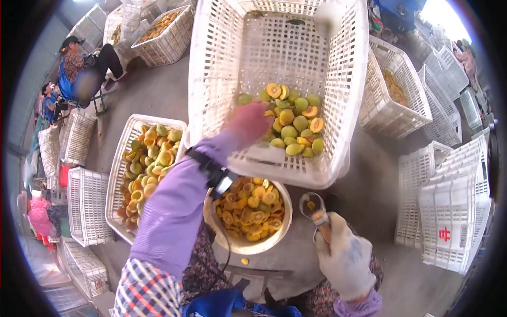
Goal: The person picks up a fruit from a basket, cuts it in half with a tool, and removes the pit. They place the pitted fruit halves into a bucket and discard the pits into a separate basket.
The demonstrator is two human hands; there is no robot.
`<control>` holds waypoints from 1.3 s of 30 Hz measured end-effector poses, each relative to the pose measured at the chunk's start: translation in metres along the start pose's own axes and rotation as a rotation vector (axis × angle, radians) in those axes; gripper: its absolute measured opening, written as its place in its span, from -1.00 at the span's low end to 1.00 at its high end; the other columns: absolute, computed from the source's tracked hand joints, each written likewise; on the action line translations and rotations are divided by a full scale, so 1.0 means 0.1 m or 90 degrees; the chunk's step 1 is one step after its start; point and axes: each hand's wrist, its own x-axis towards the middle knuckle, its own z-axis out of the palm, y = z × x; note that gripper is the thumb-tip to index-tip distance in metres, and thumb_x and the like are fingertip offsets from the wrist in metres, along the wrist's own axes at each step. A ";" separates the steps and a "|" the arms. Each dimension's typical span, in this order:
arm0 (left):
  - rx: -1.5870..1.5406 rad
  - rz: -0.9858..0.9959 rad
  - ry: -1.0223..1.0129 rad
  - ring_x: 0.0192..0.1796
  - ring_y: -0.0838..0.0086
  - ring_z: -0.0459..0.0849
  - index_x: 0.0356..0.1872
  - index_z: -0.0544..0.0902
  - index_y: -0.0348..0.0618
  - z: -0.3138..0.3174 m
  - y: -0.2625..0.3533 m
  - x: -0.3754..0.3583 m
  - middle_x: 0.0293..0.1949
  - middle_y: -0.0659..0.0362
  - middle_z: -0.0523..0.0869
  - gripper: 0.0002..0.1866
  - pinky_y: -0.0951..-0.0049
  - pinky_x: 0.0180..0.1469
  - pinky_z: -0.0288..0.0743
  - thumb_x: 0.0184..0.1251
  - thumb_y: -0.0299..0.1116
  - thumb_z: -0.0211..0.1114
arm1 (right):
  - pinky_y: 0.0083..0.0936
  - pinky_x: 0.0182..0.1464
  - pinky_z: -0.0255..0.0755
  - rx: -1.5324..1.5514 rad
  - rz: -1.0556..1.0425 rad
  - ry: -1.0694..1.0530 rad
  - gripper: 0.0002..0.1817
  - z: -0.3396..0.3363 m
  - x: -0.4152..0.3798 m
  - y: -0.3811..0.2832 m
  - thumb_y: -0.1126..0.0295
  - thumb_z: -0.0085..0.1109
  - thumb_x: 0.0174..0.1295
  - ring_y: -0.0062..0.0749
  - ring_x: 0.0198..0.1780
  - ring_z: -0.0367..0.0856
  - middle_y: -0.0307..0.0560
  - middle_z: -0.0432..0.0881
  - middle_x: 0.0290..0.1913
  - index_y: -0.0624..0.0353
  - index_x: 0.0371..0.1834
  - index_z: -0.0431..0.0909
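My left hand (251, 122), blurred by motion, reaches into the large white basket (211, 68) at the green and yellow fruits (290, 119); its fingertips are smeared and hidden among them. My right hand (343, 259), in a whitish glove, grips a tool (321, 221) with a wooden handle and a metal loop pointing up and left. Below the basket stands a round tub (288, 211) holding yellow-orange fruit pieces (251, 211). Left of it, partly behind my left sleeve, a white crate (113, 185) holds hollowed fruit halves (153, 153).
More white crates stand at right (454, 206), upper right (393, 111), left (87, 206) and upper left (166, 39), some with fruit. A seated person (79, 68) is at upper left, with other people farther off. A small fruit piece (245, 261) lies below the tub.
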 end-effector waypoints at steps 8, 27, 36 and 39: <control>0.212 -0.028 -0.107 0.05 0.18 0.66 0.14 0.49 -0.21 0.48 -0.01 0.40 0.00 -0.07 0.61 -0.55 0.26 0.08 0.55 0.22 -0.37 0.28 | -0.28 -0.48 0.49 0.044 0.005 0.020 -0.72 -0.10 0.04 0.17 0.39 0.18 0.20 -0.10 -0.47 0.65 -0.02 0.61 -0.40 0.14 -0.04 0.44; -1.085 0.105 0.067 0.16 0.37 0.60 0.30 0.34 -0.24 -0.15 0.81 -1.68 0.15 0.07 0.57 -0.40 0.40 0.19 0.55 0.20 -0.67 0.25 | -0.14 -0.38 0.50 0.051 -0.104 0.073 -0.73 0.67 0.32 -0.22 0.39 0.16 0.21 0.07 -0.39 0.66 0.08 0.66 -0.42 0.17 -0.05 0.39; -1.035 0.099 0.225 0.14 0.41 0.58 0.30 0.30 -0.21 -0.11 0.83 -1.96 0.14 0.08 0.55 -0.57 0.39 0.14 0.56 0.46 -0.45 0.07 | -0.11 -0.34 0.50 0.004 -0.114 0.060 -0.64 0.96 0.33 -0.24 0.43 0.14 0.15 0.10 -0.35 0.65 0.16 0.64 -0.39 0.27 0.00 0.35; -1.319 -0.037 0.055 0.10 0.37 0.62 0.25 0.36 -0.24 -0.16 0.70 -1.86 0.09 0.04 0.59 -0.59 0.34 0.12 0.58 0.49 -0.27 0.08 | -0.16 -0.36 0.48 0.140 -0.152 0.064 -0.63 0.93 0.37 -0.29 0.46 0.15 0.15 0.12 -0.39 0.63 0.16 0.62 -0.42 0.29 0.01 0.35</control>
